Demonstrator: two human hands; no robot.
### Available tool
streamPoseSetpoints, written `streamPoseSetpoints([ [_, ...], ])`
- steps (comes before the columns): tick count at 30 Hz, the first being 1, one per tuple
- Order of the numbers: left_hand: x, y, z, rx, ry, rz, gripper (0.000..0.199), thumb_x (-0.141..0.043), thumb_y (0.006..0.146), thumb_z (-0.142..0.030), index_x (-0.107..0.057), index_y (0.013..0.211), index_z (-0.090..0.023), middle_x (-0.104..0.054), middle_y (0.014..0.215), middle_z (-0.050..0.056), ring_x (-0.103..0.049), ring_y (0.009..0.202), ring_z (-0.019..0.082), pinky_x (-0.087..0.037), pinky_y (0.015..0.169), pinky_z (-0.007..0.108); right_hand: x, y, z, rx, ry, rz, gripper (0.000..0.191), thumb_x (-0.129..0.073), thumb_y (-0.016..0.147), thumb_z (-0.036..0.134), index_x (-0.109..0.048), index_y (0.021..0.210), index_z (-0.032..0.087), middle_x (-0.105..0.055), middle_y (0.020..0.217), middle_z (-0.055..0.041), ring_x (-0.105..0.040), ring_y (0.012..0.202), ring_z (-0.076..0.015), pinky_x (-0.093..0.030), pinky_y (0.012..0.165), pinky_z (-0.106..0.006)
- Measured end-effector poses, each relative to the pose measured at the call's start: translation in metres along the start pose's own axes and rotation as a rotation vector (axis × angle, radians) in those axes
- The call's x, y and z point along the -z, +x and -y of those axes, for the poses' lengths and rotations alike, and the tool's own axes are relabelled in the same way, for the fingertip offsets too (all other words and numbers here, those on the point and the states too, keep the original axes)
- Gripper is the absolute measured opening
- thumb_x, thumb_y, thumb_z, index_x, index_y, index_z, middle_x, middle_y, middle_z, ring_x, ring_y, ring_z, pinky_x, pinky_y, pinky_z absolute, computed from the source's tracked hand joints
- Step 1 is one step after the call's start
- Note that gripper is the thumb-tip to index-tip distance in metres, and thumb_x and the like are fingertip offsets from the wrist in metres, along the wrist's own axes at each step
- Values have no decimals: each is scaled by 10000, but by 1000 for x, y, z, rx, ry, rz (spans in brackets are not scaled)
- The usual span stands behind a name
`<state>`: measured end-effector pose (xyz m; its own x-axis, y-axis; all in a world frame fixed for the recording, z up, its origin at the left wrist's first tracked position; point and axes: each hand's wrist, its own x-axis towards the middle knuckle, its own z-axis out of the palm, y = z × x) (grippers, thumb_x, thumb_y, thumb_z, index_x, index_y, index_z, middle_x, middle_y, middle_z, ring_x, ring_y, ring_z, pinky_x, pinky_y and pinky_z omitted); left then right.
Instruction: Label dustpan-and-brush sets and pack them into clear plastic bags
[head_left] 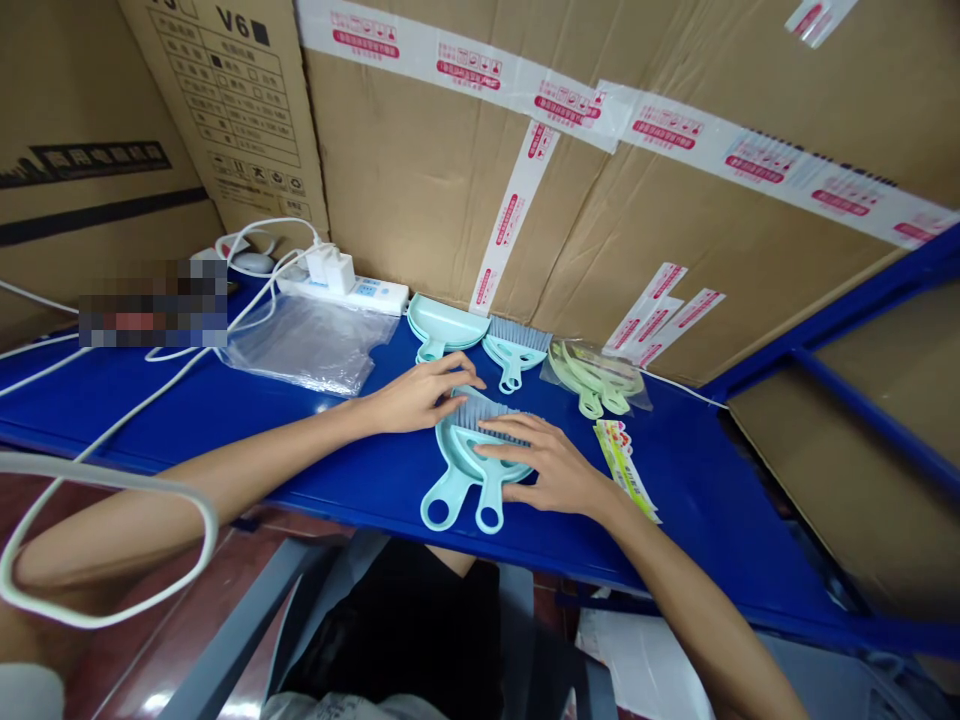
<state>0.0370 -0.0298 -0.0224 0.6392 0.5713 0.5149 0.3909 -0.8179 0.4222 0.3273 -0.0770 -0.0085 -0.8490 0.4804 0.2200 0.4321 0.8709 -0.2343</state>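
Observation:
Near the front edge of the table lies a light teal dustpan (448,455) with a matching hand brush (491,465) nested on it, both ring-ended handles toward me. My left hand (431,393) has its curled fingers and thumb at the dustpan's far left rim, near the bristles. Across the brush from the right lies my right hand (551,462), fingers stretched and apart over the bristles and brush head, thumb lower beside it. Behind them are stacked teal dustpans (446,325) and teal brushes (516,350). A clear bag holds a green dustpan-and-brush set (596,375).
Clear plastic bags (307,345) lie at left by a white power strip (375,293). White cables (165,385) loop across the left side. Printed card strips (624,465) lie right of my right hand. Cardboard walls (420,170) and a blue frame (862,410) bound the blue table (697,500).

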Motion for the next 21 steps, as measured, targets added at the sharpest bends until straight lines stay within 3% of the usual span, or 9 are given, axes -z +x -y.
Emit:
streamPoseSetpoints([
  [7,-3,-2,4,7,46,29,253,-515,1053,-220,-703,1217,-174,-645,1228,104,-657,813,147,-525,755,284,-13,4,17,-12,-95,-92,586,-779,901,397,-670,1458,252,-634,1521,-152,-595,1341,-365,-488,1093,-611],
  [15,-6,-2,5,10,64,38,242,-508,1035,-190,-728,1135,-175,-670,1186,103,-691,884,185,-539,800,314,-22,6,19,204,-170,-259,361,-679,998,356,-720,1331,224,-766,1321,-133,-698,1169,-307,-558,930,-471],
  [18,-4,-2,5,18,99,54,285,-486,998,-108,-724,1126,-195,-680,1198,85,-715,977,198,-547,847,307,-17,5,15,199,-104,-364,327,-661,997,297,-720,1312,231,-781,1294,-124,-723,1139,-299,-573,871,-460],
  [21,-3,-2,5,15,97,75,433,-443,876,30,-716,1119,-202,-678,1212,70,-721,1030,196,-549,878,303,-13,4,11,145,-64,-435,319,-644,1000,260,-730,1307,245,-796,1252,-109,-734,1083,-288,-582,865,-465],
])
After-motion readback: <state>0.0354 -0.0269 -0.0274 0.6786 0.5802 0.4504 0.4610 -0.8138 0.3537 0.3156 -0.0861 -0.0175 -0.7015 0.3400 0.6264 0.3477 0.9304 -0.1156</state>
